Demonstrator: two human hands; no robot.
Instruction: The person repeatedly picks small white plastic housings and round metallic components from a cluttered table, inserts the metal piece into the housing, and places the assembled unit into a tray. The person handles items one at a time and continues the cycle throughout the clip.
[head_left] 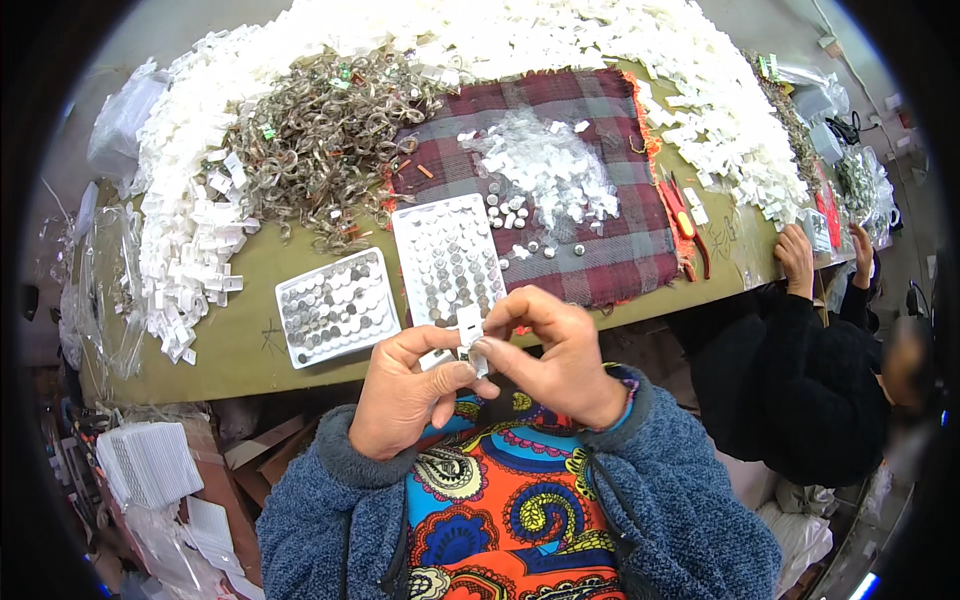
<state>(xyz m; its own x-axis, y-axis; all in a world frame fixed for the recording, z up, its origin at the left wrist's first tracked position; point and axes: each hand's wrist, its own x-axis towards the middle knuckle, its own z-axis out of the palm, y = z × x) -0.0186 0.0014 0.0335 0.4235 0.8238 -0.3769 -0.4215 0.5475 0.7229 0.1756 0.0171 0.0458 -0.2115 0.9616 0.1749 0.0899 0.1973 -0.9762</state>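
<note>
Dark strokes (pixel 271 341), seemingly handwriting, stand on the table (pixel 235 325) just left of the small tray (pixel 289 337); similar marks (pixel 720 235) stand right of the red tool (pixel 684 222). Neither is legible.

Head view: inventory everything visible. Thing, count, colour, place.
Small parts in hand: a few, white, between both hands
Shallow trays: two, white, near table edge
Round pieces: many, silver-grey and white, in trays; some on cloth
Cloth: one, maroon-grey plaid, right of trays
Pieces on cloth: many, white, heaped
Wire heap: one, brown-grey, upper left
Housings pile: uncountable, white, along table's back and sides
Hand tool: one, red-yellow handles, cloth's right edge
Table: one, olive, beneath
Stacked sheets: uncountable, white, lower left
Co-worker: at least one, dark clothing, right
Sleeves: two, blue, bottom
Left hand, right hand: bare, centre
</note>
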